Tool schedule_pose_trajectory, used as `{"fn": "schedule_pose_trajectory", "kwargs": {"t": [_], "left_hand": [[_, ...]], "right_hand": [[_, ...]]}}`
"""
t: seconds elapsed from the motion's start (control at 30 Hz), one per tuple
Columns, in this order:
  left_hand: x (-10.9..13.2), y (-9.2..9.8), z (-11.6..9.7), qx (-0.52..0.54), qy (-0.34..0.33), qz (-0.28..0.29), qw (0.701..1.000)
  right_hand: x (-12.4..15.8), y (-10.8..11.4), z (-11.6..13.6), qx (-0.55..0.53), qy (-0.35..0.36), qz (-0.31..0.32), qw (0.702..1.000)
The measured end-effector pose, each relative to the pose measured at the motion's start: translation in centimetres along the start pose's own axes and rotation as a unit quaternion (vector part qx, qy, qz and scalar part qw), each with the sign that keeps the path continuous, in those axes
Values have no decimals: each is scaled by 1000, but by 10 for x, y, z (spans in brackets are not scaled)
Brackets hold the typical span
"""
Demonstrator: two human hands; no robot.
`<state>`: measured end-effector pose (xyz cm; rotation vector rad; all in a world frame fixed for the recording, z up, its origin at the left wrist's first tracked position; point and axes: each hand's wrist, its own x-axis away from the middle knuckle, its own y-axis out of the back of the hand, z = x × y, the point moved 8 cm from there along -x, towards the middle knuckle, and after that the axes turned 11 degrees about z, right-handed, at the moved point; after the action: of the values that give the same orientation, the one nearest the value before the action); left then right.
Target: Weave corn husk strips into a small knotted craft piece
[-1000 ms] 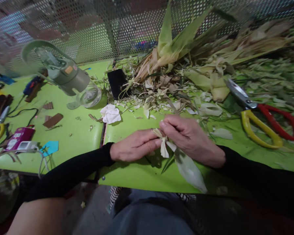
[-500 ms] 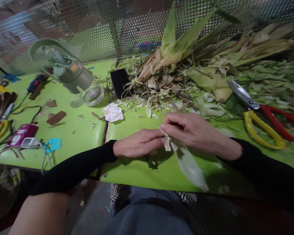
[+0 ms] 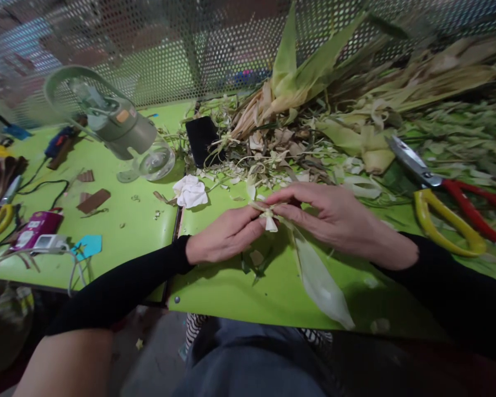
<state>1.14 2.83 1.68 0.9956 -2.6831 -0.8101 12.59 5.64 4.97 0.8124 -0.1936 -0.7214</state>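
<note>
Between the fingertips of my left hand (image 3: 229, 234) and my right hand (image 3: 322, 215) is a small pale tied piece of corn husk (image 3: 270, 221), flaring at its lower end. Both hands pinch it above the green table (image 3: 227, 292). A long, whitish-green husk leaf (image 3: 320, 278) hangs down under my right hand toward the front edge; whether it is joined to the tied piece, I cannot tell. Small green scraps (image 3: 254, 262) lie below my left fingers.
Red-and-yellow scissors (image 3: 450, 198) lie at right. Husks (image 3: 367, 149) and shreds heap along the back, beside a black phone (image 3: 202, 140). A crumpled tissue (image 3: 190, 191), a bottle (image 3: 116, 124) and a purple device (image 3: 39, 227) are on the left. Perforated mesh (image 3: 161, 60) stands behind.
My hands have shifted slightly left, and the fingertips have spread a little. The tied husk piece has moved left with them and shows more plainly. The long leaf still hangs.
</note>
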Motion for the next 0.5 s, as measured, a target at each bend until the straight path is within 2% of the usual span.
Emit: {"fn": "schedule_pose_trajectory", "kwargs": {"t": [0.13, 0.23, 0.43, 0.5], "left_hand": [[2, 4, 1, 2, 8, -33, 999], [2, 6, 2, 46, 9, -39, 998], [2, -7, 4, 180, -24, 64, 981], [3, -9, 5, 205, -26, 80, 975]], "right_hand": [[0, -1, 3, 51, 16, 3, 999], [1, -1, 8, 46, 26, 13, 999], [3, 1, 10, -83, 41, 66, 994], [3, 0, 10, -118, 44, 76, 989]]}}
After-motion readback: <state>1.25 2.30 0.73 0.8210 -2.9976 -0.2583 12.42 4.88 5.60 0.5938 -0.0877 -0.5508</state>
